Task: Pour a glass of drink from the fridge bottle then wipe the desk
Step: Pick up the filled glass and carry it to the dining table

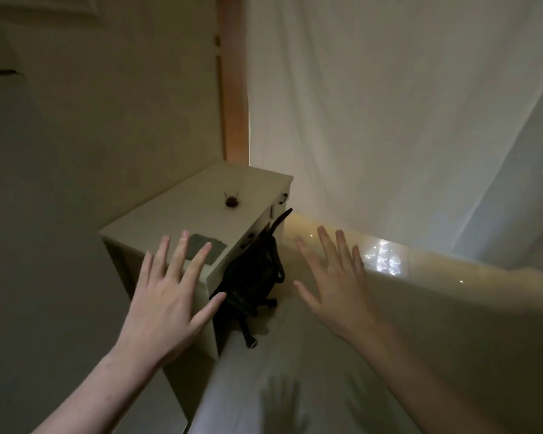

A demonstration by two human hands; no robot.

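A small clear glass (231,199) with dark drink in its bottom stands on the white desk (182,214), toward the far end. A grey cloth (206,249) lies flat on the near corner of the desk. My left hand (166,296) is raised with fingers spread, in front of the desk's near corner, and holds nothing. My right hand (333,283) is raised to the right over the floor, fingers spread, also without anything in it. No bottle or fridge is in view.
A black office chair (254,277) is tucked against the desk's right side. A white curtain (389,104) hangs behind, with a wooden frame (232,89) at the corner. Glossy floor (295,355) spreads below my hands.
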